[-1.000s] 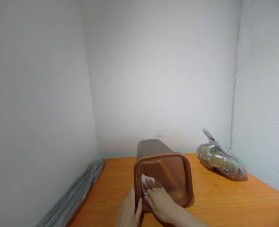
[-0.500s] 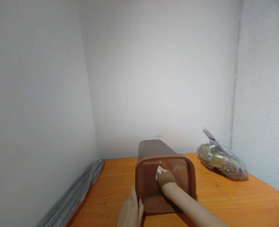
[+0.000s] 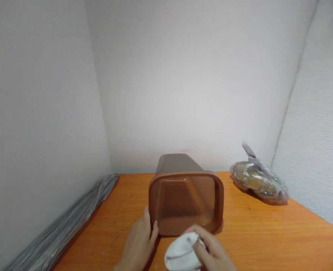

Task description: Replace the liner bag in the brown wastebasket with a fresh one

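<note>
A brown plastic bin lies on its side, its open mouth facing me. At the lower left of its rim is my left hand, with the thumb at the inside edge and the fingers along the outer side, gripping it. In front of the mouth, my right hand pinches a folded white cloth, held outside the bin near the table's front. Some of the right fingers are hidden behind the cloth.
The bin rests on an orange wooden table. To the right sits a knotted clear plastic bag with greenish-brown contents. A long grey plastic-wrapped bundle runs along the left wall. White walls enclose the table.
My right hand has come out of the bin toward me with the white cloth. My left hand stays on the rim. The whole view has shifted slightly.
</note>
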Motion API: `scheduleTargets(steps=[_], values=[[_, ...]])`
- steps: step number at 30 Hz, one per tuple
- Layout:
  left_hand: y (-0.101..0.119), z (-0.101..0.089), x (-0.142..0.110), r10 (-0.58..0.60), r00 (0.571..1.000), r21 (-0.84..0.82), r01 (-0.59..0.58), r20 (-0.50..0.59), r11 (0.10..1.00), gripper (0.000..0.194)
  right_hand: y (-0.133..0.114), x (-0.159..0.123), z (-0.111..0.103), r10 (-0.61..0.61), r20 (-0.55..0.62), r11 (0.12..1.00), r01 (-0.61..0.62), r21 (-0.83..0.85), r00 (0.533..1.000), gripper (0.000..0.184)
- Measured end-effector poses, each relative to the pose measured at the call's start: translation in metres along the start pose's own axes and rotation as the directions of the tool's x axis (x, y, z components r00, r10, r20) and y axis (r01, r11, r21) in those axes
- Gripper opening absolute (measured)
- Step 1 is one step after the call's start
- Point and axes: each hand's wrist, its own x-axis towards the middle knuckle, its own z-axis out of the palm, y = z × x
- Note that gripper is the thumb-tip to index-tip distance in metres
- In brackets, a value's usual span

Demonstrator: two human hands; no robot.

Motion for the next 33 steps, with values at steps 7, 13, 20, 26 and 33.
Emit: scheduleTargets(steps=[7, 13, 20, 26, 33], values=[[0.003, -0.001, 0.000, 0.013, 1.000, -0.019, -0.013, -0.012, 1.000, 0.038, -0.008, 0.007, -0.012, 0.237, 0.014, 0.760, -0.195, 0.620, 0.971, 0.030], [-0.003, -0.002, -0.001, -0.006, 0.967, -0.078, -0.015, -0.255, 0.997, 0.038, -0.007, 0.005, -0.015, 0.232, 0.000, 0.748, -0.179, 0.640, 0.973, 0.029], [0.009, -0.019, -0.017, 0.297, 0.819, -0.062, -0.373, -0.491, 0.926, 0.005, -0.016, 0.004, -0.016, 0.190, 0.007, 0.757, -0.151, 0.636, 0.982, 0.030], [0.013, -0.007, -0.016, 0.015, 0.945, -0.083, -0.045, -0.326, 0.996, 0.029, -0.013, 0.004, -0.012, 0.157, 0.179, 0.797, -0.232, 0.558, 0.971, 0.049], [0.000, 0.003, -0.005, 0.067, 0.992, -0.141, -0.082, -0.111, 0.987, 0.036, -0.008, 0.004, -0.012, -0.121, 0.041, 0.992, 0.119, 0.036, 0.992, 0.011]])
